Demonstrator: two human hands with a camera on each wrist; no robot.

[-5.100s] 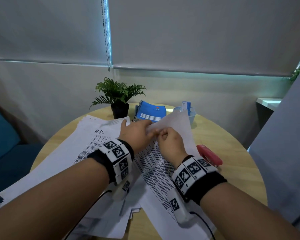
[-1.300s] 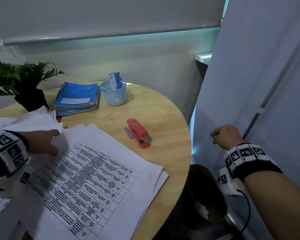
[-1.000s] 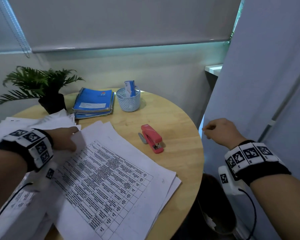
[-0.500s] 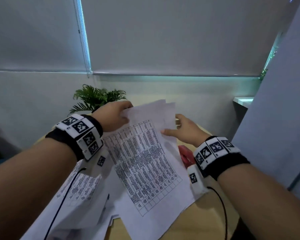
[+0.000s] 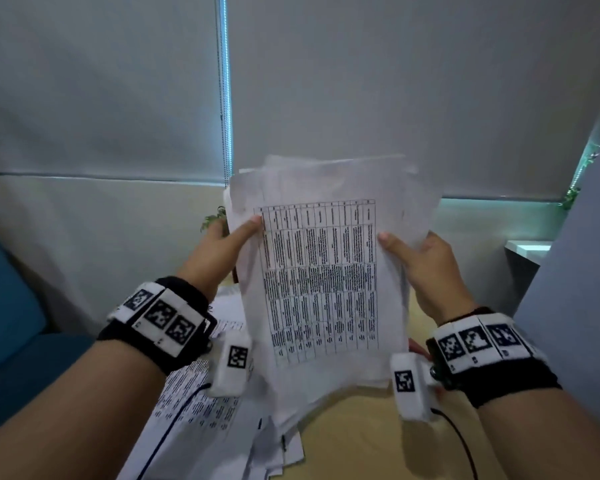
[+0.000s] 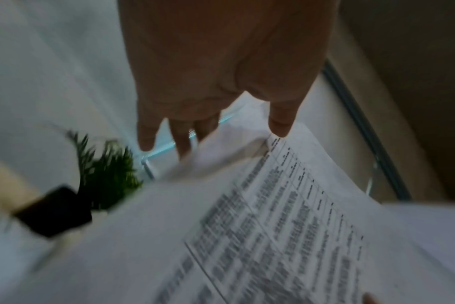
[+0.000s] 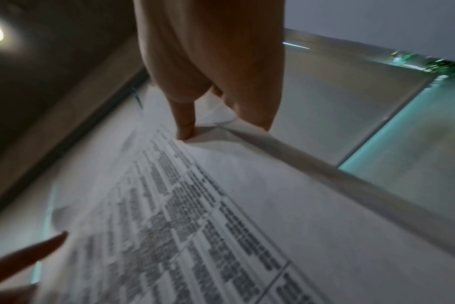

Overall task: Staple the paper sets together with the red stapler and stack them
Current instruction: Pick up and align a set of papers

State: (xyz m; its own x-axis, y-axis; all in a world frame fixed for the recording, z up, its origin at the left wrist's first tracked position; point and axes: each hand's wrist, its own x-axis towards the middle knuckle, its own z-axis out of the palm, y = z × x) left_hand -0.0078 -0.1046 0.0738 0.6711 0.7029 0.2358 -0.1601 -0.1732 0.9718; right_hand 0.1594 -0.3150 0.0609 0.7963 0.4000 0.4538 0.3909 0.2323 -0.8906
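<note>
Grey blinds behind, wood bench [image 5: 354, 441] below. I see the paper set [image 5: 321, 271] lifted upright off the bench, left hand [image 5: 215, 251] pinching its left edge, right hand [image 5: 426, 271] pinching the right edge. More sheets [image 5: 201, 420] lie underneath. Stapler hidden behind the paper.

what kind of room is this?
Probably an office or meeting corner: roller blinds over the window, printed table sheets held up by both hands, more papers on a wooden table, a potted plant.
</note>
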